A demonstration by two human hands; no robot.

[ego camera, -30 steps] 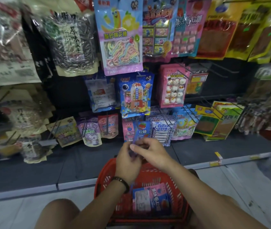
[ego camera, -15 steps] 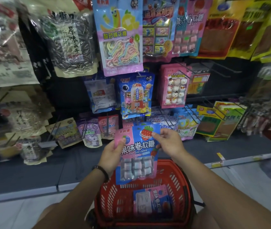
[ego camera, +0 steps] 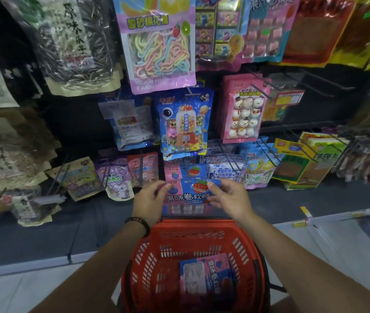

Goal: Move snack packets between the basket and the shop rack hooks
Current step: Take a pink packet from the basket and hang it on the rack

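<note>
Snack packet point(ego camera: 188, 195) above basket point(ego camera: 193, 224), fingers of left hand point(ego camera: 149, 201) pinching one top corner, fingers of right hand point(ego camera: 230, 199) the other

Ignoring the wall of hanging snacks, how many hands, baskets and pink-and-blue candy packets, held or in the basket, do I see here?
Hands: 2, the left hand and the right hand.
Red plastic basket: 1.
Pink-and-blue candy packets: 2, the held packet pinched by both hands and the basket packet lying inside the basket.
Total: 5.
</note>
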